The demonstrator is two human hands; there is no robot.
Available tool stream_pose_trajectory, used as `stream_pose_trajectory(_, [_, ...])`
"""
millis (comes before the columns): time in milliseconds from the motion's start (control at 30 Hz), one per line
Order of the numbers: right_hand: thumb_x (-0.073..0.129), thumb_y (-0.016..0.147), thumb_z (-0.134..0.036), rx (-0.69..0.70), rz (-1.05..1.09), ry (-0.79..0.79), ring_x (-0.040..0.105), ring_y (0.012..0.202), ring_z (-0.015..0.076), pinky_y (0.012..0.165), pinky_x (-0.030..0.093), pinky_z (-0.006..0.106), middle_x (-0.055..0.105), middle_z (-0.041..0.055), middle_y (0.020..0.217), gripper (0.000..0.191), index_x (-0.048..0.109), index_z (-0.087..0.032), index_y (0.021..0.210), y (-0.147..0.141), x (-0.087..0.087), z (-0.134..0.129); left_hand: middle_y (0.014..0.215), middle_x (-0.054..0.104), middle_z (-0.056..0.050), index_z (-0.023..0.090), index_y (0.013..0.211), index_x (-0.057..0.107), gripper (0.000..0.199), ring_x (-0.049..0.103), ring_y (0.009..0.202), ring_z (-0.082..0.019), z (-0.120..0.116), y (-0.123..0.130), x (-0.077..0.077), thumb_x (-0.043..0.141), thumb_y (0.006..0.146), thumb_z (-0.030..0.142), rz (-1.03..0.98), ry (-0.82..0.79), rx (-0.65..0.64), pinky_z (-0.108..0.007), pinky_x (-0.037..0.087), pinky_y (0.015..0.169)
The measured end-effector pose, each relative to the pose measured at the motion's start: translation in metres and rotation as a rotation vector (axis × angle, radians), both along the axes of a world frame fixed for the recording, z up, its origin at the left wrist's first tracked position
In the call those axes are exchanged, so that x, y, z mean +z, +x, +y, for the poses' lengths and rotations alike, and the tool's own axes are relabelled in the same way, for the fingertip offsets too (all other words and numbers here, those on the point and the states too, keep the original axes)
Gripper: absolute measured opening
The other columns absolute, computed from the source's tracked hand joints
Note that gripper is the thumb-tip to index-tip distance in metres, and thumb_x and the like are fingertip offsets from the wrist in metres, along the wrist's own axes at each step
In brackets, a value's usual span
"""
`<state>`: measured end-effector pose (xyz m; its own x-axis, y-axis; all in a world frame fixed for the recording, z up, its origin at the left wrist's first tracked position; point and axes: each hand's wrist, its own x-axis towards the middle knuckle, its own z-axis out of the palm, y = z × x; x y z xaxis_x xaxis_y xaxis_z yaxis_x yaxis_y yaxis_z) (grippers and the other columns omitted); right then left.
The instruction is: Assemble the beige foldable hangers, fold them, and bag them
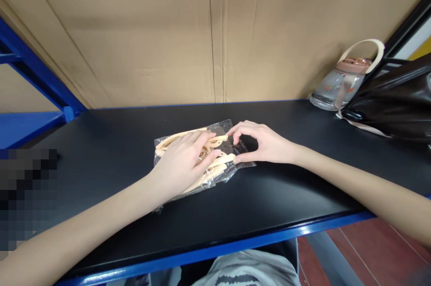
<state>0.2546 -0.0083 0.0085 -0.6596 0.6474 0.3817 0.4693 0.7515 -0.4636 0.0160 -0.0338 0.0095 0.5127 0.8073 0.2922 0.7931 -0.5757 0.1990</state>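
A clear plastic bag [229, 174] lies on the black tabletop in front of me, holding several pale beige, slender pieces [220, 160] with curved, loop-like parts. Their exact kind I cannot make out. Across the top of the bag rests my left hand [183, 158], its fingers stretched out and its thumb apart, covering much of the contents. My right hand [261, 142] is at the bag's right end. Its thumb and forefinger are spread apart, the tips touching the bag beside the ends of two beige pieces. The right hand's other fingers are partly hidden.
A clear bottle [340, 81] with a pinkish lid and cream handle stands at the back right, beside a shiny dark brown bag [397, 102]. Cardboard [151, 43] backs the black table [286, 200]. A blue metal frame [43, 75] rises at left. Blurred blocks cover the left edge.
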Motion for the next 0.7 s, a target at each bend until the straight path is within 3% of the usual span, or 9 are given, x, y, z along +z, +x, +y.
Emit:
stream_pose_trajectory(167, [0.071, 0.078, -0.046, -0.078, -0.007, 0.036, 0.060, 0.102, 0.0214, 0.089, 0.041, 0.037, 0.067, 0.0037, 0.116, 0.028, 0.058, -0.022, 0.084, -0.012, -0.009, -0.005, 0.128, 0.062, -0.009, 0.018, 0.124, 0.054, 0.048, 0.058, 0.115, -0.029, 0.001, 0.001, 0.000, 0.034, 0.096, 0.051, 0.008, -0.033, -0.003, -0.044, 0.048, 0.094])
stream_pose_trajectory(367, [0.069, 0.080, -0.045, -0.029, 0.028, 0.037, 0.062, 0.104, 0.0203, 0.091, 0.042, 0.036, 0.068, 0.0030, 0.117, 0.025, 0.062, -0.022, 0.084, -0.011, -0.012, -0.003, 0.132, 0.059, -0.009, 0.019, 0.128, 0.052, 0.050, 0.055, 0.120, -0.029, 0.001, 0.000, -0.001, 0.032, 0.097, 0.052, 0.012, -0.034, -0.023, -0.045, 0.045, 0.098])
stream_pose_trajectory(567, [0.068, 0.083, -0.028, -0.077, 0.129, -0.012, 0.068, 0.099, 0.0174, 0.092, 0.045, 0.031, 0.074, 0.0017, 0.107, 0.007, 0.068, -0.021, 0.083, -0.013, -0.008, -0.006, 0.136, 0.056, -0.009, 0.019, 0.130, 0.050, 0.052, 0.050, 0.126, -0.028, 0.002, -0.002, -0.003, 0.031, 0.097, 0.053, 0.018, -0.035, -0.017, -0.047, 0.040, 0.104])
stream_pose_trajectory(700, [0.066, 0.083, -0.023, -0.002, 0.146, -0.118, 0.065, 0.109, 0.0183, 0.095, 0.046, 0.032, 0.070, 0.0036, 0.117, 0.005, 0.069, -0.021, 0.087, -0.010, -0.009, -0.003, 0.136, 0.055, -0.010, 0.019, 0.130, 0.050, 0.052, 0.050, 0.125, -0.029, 0.001, -0.001, -0.002, 0.032, 0.096, 0.053, 0.015, -0.053, -0.011, -0.047, 0.042, 0.102])
